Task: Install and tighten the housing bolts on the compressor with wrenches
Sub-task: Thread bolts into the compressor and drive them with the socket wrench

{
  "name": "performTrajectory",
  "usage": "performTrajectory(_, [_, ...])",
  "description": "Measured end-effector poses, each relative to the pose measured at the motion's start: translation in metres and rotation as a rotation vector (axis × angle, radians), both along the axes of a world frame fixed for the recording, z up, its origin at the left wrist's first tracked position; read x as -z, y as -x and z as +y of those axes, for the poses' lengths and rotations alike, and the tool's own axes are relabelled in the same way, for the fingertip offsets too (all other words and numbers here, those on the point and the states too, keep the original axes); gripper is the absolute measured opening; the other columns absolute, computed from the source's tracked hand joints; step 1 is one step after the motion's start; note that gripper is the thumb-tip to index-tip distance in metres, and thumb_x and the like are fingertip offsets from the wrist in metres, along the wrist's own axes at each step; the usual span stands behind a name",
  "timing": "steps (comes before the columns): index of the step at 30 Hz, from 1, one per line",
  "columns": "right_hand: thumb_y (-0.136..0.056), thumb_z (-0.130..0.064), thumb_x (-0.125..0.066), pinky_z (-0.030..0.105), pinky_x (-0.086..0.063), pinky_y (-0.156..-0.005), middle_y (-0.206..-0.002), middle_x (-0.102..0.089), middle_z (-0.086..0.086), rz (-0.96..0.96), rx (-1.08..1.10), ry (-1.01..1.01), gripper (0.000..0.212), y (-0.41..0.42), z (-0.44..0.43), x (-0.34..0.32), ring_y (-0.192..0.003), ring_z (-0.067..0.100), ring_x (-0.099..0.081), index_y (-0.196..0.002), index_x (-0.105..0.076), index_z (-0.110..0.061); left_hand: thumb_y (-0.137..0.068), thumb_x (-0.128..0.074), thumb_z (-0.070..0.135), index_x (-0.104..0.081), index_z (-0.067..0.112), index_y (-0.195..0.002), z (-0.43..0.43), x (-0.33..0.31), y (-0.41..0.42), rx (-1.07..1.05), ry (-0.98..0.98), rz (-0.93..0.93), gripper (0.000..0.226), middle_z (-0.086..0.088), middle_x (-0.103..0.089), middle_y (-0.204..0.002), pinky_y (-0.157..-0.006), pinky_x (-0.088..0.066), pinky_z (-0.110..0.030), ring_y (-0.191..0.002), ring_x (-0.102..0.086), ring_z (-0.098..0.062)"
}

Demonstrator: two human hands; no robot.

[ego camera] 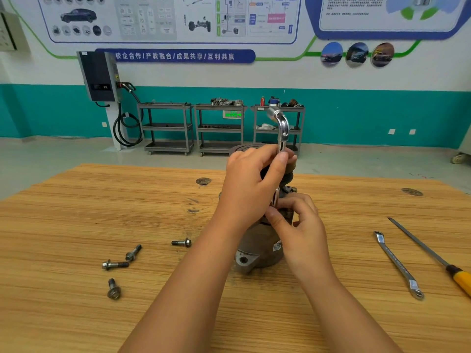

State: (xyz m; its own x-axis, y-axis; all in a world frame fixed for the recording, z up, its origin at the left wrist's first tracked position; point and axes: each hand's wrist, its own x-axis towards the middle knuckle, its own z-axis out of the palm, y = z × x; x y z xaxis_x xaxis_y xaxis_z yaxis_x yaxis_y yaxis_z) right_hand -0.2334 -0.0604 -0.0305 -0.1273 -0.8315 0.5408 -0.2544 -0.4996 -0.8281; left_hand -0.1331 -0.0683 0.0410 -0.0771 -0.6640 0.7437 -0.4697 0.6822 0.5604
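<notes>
Far left, the light striped wooden table [76,212] has its left edge running diagonally from the far corner toward the near left, with a wide stretch of bare wood along it. Four loose grey flanged steel bolts [115,264] lie scattered in the near-left part, well apart from the edges, with bare wood between them and the centre.

In the middle stands the grey, worn metal compressor [257,240], upright on the table and well inside every edge. The left hand [252,184] is above it, its fingers and thumb curled round the shaft of a shiny chrome L-shaped socket wrench [283,131]. The wrench's bent upper end rises past the table's far edge in the picture. Just right and nearer, the right hand [298,225] pinches the wrench's lower socket end with thumb and fingertips, at the top of the compressor. The bolt under the socket is hidden.

To the right lies open wood, then a flat chrome double-ended wrench [397,263]. Just beside it is a long dark rod with a yellow handle [430,252], whose handle runs out of the picture at the near right.
</notes>
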Motion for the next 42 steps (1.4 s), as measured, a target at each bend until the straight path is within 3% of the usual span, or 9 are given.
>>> performTrajectory(5, [-0.076, -0.019, -0.075, 0.013, -0.035, -0.076, -0.086, -0.054, -0.014, -0.003, 0.062, 0.024, 0.021, -0.0036, -0.0011, 0.0010, -0.098, 0.010, -0.048, -0.077, -0.054, -0.024, -0.092, -0.045, 0.035, -0.070, 0.016, -0.104, -0.0006, 0.0004, -0.0002, -0.006, 0.014, -0.012, 0.034, 0.003, -0.072, -0.098, -0.097, -0.039, -0.044, -0.098, -0.058, -0.011])
performTrajectory(11, [-0.088, -0.023, -0.061, 0.008, -0.034, -0.085, -0.099, -0.053, -0.018, -0.001, -0.019, 0.023, 0.015, -0.0018, 0.0021, 0.0028, -0.109, 0.006, -0.044, -0.087, -0.060, -0.038, -0.096, -0.038, 0.027, -0.069, 0.017, -0.104, -0.0028, 0.0027, 0.0010, -0.006, 0.037, 0.005, 0.033, 0.022, -0.061, -0.094, -0.096, -0.035, -0.035, -0.091, -0.041, 0.026])
performTrajectory(19, [-0.089, -0.017, -0.061, 0.032, -0.042, -0.094, -0.100, -0.054, -0.015, 0.007, -0.089, 0.006, 0.021, 0.0057, -0.0006, 0.0001, -0.111, 0.017, -0.048, -0.090, -0.062, -0.038, -0.095, -0.029, 0.028, -0.070, 0.016, -0.109, -0.0046, 0.0020, 0.0006, 0.006, -0.002, -0.018, 0.044, 0.026, -0.060, -0.095, -0.098, -0.029, -0.025, -0.092, -0.045, 0.018])
performTrajectory(23, [-0.084, -0.022, -0.066, 0.022, -0.039, -0.086, -0.098, -0.055, -0.018, 0.014, -0.045, 0.012, 0.017, 0.0037, -0.0001, -0.0008, -0.109, 0.011, -0.049, -0.085, -0.061, -0.038, -0.094, -0.038, 0.033, -0.067, 0.022, -0.106, -0.0034, 0.0008, -0.0013, 0.007, -0.003, -0.036, 0.033, 0.013, -0.071, -0.103, -0.093, -0.030, -0.023, -0.091, -0.047, 0.018])
performTrajectory(28, [-0.081, -0.022, -0.071, 0.012, -0.035, -0.079, -0.095, -0.053, -0.019, 0.019, -0.001, 0.018, 0.019, 0.0010, -0.0001, -0.0007, -0.104, 0.009, -0.048, -0.081, -0.058, -0.037, -0.093, -0.049, 0.032, -0.069, 0.020, -0.105, -0.0027, -0.0005, -0.0021, 0.034, -0.001, 0.011, 0.026, 0.006, -0.072, -0.102, -0.099, -0.040, -0.047, -0.104, -0.060, -0.011])
performTrajectory(30, [-0.080, -0.021, -0.073, 0.016, -0.036, -0.082, -0.094, -0.053, -0.018, 0.023, 0.018, 0.030, 0.020, 0.0001, -0.0008, 0.0001, -0.104, 0.009, -0.047, -0.080, -0.056, -0.033, -0.093, -0.045, 0.032, -0.070, 0.018, -0.105, -0.0016, -0.0011, -0.0010, 0.022, 0.020, 0.012, 0.031, 0.007, -0.072, -0.101, -0.098, -0.041, -0.046, -0.102, -0.060, -0.007])
performTrajectory(34, [-0.081, -0.024, -0.070, 0.013, -0.035, -0.083, -0.094, -0.053, -0.019, 0.033, 0.020, 0.055, 0.017, -0.0011, 0.0003, 0.0022, -0.104, 0.007, -0.045, -0.082, -0.056, -0.035, -0.095, -0.038, 0.031, -0.069, 0.019, -0.105, -0.0024, 0.0002, 0.0011, 0.008, 0.027, 0.007, 0.035, 0.031, -0.057, -0.091, -0.098, -0.037, -0.036, -0.092, -0.045, 0.023])
performTrajectory(38, [-0.090, -0.023, -0.059, 0.018, -0.036, -0.093, -0.099, -0.051, -0.021, -0.014, -0.067, 0.019, 0.017, 0.0010, 0.0008, 0.0044, -0.112, 0.009, -0.044, -0.088, -0.061, -0.040, -0.096, -0.035, 0.031, -0.070, 0.016, -0.107, -0.0027, -0.0011, 0.0007, 0.018, 0.027, 0.011, 0.039, 0.029, -0.058, -0.092, -0.101, -0.037, -0.043, -0.095, -0.050, 0.017])
performTrajectory(42, [-0.089, -0.021, -0.061, 0.008, -0.034, -0.086, -0.097, -0.053, -0.023, 0.030, -0.072, 0.010, 0.021, 0.0040, 0.0004, 0.0014, -0.108, 0.006, -0.044, -0.087, -0.060, -0.042, -0.096, -0.033, 0.030, -0.070, 0.014, -0.109, -0.0010, -0.0013, 0.0000, 0.020, 0.026, 0.013, 0.042, 0.020, -0.062, -0.097, -0.101, -0.038, -0.047, -0.104, -0.057, -0.003])
